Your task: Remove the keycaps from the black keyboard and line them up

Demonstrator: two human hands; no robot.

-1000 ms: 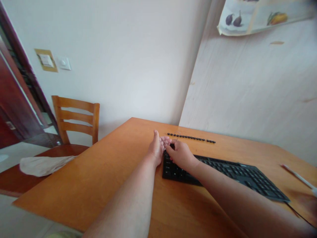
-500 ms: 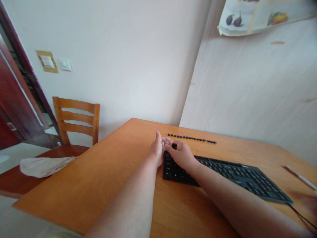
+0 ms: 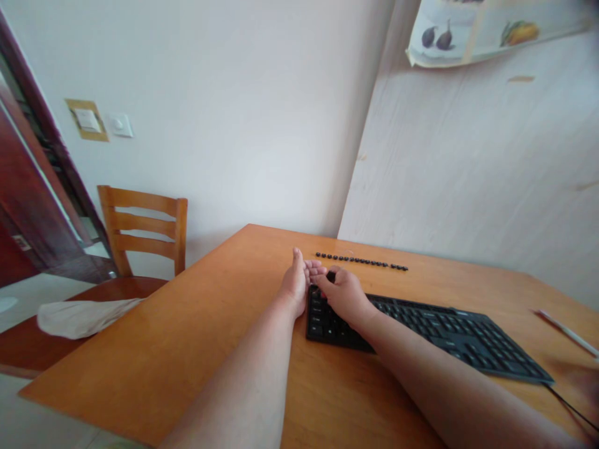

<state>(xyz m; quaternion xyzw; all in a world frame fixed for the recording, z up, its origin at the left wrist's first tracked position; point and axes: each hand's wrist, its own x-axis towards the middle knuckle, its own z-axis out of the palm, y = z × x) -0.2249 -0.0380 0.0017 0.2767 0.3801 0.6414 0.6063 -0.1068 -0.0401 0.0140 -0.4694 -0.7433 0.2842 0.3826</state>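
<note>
Over the left end of a black keyboard (image 3: 407,315), my two hands come together. My left hand (image 3: 296,284) stands on its edge with the thumb up and fingers stretched out, palm toward my right hand. With thumb and fingers pinched, my right hand (image 3: 344,292) grips a small black piece (image 3: 331,275), which looks like a keycap puller; most of it is hidden by the fingers. Its fingertips meet or nearly meet those of my left hand. Behind the keyboard lies a row of several black keycaps (image 3: 355,259), with a small gap toward its right end.
All this rests on a wooden table (image 3: 224,312) against the wall. A pale pen-like stick (image 3: 566,333) lies at the right, near the keyboard's cable (image 3: 571,405). Left of the table stands a wooden chair (image 3: 143,227) with a white cloth (image 3: 84,317) on its seat.
The hands hold nearly the same pose at the keyboard's left end. Thin wires seen above the right fingers before are no longer visible. The view has shifted slightly.
</note>
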